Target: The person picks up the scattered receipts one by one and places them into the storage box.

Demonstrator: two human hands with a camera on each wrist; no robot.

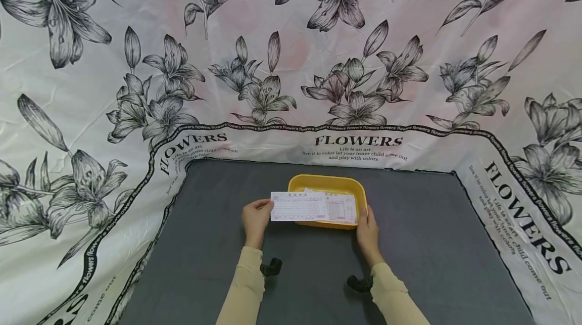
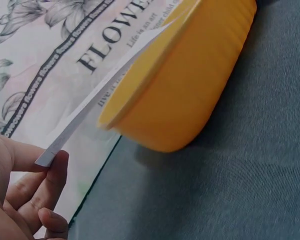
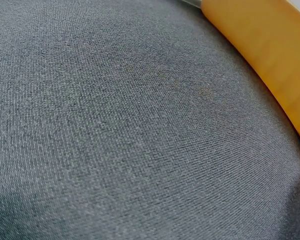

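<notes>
A white printed paper slip (image 1: 312, 207) lies lengthwise over the front rim of a yellow tray (image 1: 327, 182) on the grey mat. My left hand (image 1: 268, 206) pinches the slip's left end. In the left wrist view the slip (image 2: 105, 95) runs edge-on from thumb and fingers (image 2: 52, 172) up over the tray (image 2: 190, 90). My right hand (image 1: 364, 214) sits at the slip's right end by the tray's front right corner. Its fingertips are hidden, so I cannot make out its hold. The right wrist view has only the tray's side (image 3: 270, 45) and mat, no hand.
The grey mat (image 1: 432, 254) covers the table and spreads wide on both sides of the tray. A white cloth printed with black flowers (image 1: 291, 62) rises behind and along both sides. More paper lies inside the tray (image 1: 334, 194). Black wrist mounts (image 1: 271, 267) sit on cream sleeves.
</notes>
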